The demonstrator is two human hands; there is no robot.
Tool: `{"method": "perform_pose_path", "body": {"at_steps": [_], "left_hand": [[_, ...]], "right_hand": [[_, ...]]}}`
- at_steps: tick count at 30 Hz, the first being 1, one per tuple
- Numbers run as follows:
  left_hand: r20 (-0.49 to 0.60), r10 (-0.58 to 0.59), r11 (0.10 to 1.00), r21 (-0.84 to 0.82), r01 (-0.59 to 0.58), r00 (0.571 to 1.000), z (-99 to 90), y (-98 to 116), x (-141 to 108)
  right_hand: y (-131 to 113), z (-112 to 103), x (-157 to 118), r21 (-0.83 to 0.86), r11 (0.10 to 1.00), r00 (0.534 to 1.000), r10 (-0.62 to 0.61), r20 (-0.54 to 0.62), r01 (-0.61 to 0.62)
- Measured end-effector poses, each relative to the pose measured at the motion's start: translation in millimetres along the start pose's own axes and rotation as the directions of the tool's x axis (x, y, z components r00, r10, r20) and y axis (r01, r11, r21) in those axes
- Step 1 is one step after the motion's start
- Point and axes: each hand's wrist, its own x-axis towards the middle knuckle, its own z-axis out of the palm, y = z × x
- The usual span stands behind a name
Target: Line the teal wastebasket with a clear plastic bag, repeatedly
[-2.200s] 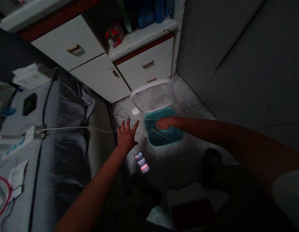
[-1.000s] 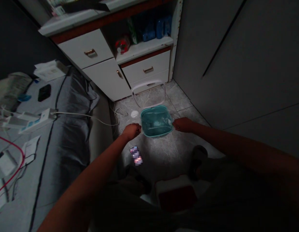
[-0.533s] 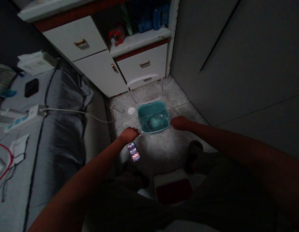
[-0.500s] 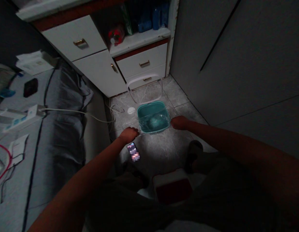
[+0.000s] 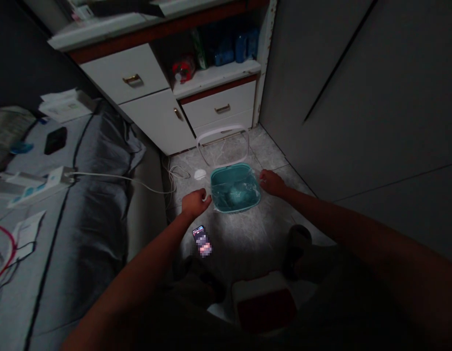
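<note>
A teal plastic bucket [image 5: 236, 209] with a raised white handle [image 5: 223, 130] stands on the floor ahead of me. Clear plastic film [image 5: 235, 184] stretches over much of its opening, crinkled and catching light. At the bucket's left side, my left hand [image 5: 195, 202] is closed, its fingertips pinching the film's edge. My right hand [image 5: 272, 183] is closed at the right rim, on the film's other side. How much film lies inside each hand is hidden. A lit phone [image 5: 202, 241] rests on the floor near my left forearm.
A white cabinet [image 5: 145, 114] with drawers and a shelf of bottles stands behind the bucket. Left is a bed [image 5: 97, 156] with a power strip [image 5: 46, 185]; its cable [image 5: 148, 185] trails to the floor. A grey panel wall [image 5: 357, 107] rises right. A red-and-white box [image 5: 265, 304] sits between my feet.
Both hands have shifted away from me along the bucket's sides, and the film's far edge reaches further across the opening. My view has tilted up slightly.
</note>
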Motion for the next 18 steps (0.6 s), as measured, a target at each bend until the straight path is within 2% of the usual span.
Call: {"method": "perform_pose_path", "body": {"at_steps": [3, 7, 12, 18], "left_hand": [[-0.085, -0.048, 0.997, -0.056, 0.044, 0.995, -2.3, 9, 7], [-0.095, -0.109, 0.983, -0.157, 0.093, 0.989, 0.8, 11, 25], [-0.080, -0.140, 0.951, -0.287, 0.112, 0.987, 16.9, -6, 51], [-0.219, -0.110, 0.921, -0.389, 0.016, 0.970, 47.4, -28, 87]], "right_hand": [[-7, 2, 12, 0.085, 0.996, 0.995, -0.008, -0.096, 0.016], [-13, 8, 30, 0.098, 0.994, 0.995, -0.035, -0.096, 0.044], [-11, 15, 49, 0.062, 0.995, 0.996, -0.070, -0.053, 0.073], [-13, 14, 62, 0.070, 0.997, 1.000, 0.027, -0.014, -0.026]]}}
